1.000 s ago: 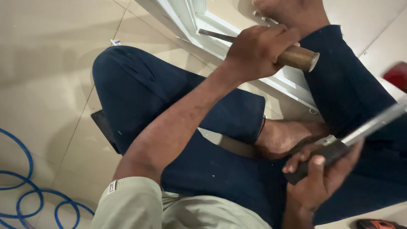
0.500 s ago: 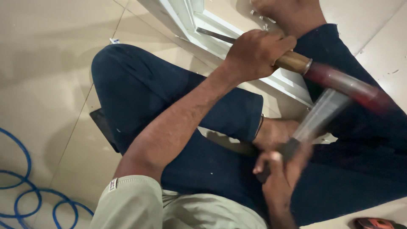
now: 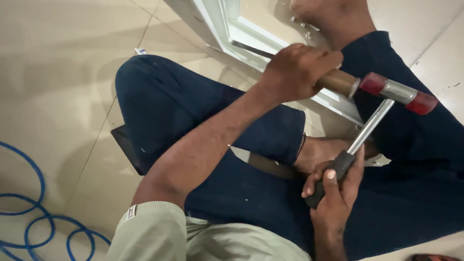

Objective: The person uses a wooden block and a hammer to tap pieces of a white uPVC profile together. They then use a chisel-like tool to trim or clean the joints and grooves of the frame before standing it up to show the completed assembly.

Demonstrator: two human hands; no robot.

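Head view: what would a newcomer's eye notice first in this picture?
First, the mallet with red ends, at the right, its head just beside the butt of the wooden-handled chisel. The right hand grips the mallet's black handle low at the right; the left hand holds the chisel, blade against the white frame. A blue cable coils at bottom left.

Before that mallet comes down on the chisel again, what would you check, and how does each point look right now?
1. Left hand wrapped firmly round the chisel handle: ok.
2. Right hand closed on the mallet grip: ok.
3. Mallet face lined up with the chisel's butt end: ok, they sit close together.
4. Chisel blade seated against the white frame: cannot tell, tip is hidden.
5. Bare foot away from the blade: not ok, it rests close by.
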